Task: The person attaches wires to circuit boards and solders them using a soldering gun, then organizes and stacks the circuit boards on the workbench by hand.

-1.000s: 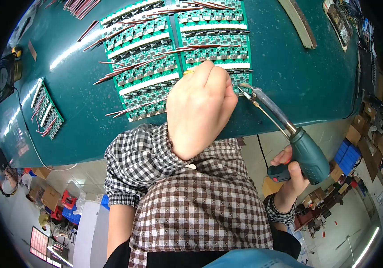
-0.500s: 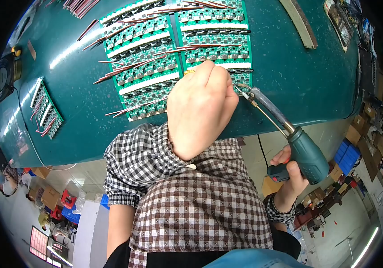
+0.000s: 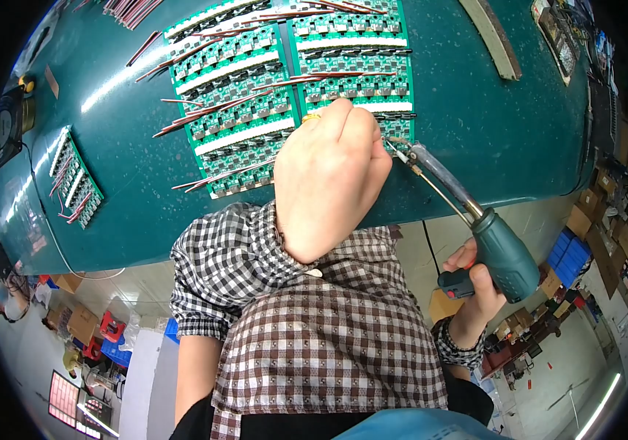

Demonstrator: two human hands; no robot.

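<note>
My right hand (image 3: 479, 282) grips a green soldering gun (image 3: 506, 257) by its handle. The gun's metal tip and thin feed tube reach up-left to the lower edge of the right green circuit panel (image 3: 354, 62), beside my left fingertips. Closed over that panel's lower part is my left hand (image 3: 331, 172), knuckles up; what its fingers pinch is hidden beneath it. The left circuit panel (image 3: 237, 110) lies alongside, partly covered by the hand. Red-and-black wires (image 3: 211, 110) lie across both panels.
A smaller circuit panel (image 3: 77, 178) with wires lies at the left on the green table (image 3: 131, 147). A wire bundle (image 3: 132, 11) is at the top left. A curved strip (image 3: 491, 37) and a framed item (image 3: 554, 40) are at the upper right. A person is at the far left edge.
The soldering gun and its tip have shifted slightly to the left, closer to my left fingertips. My left hand has hardly moved.
</note>
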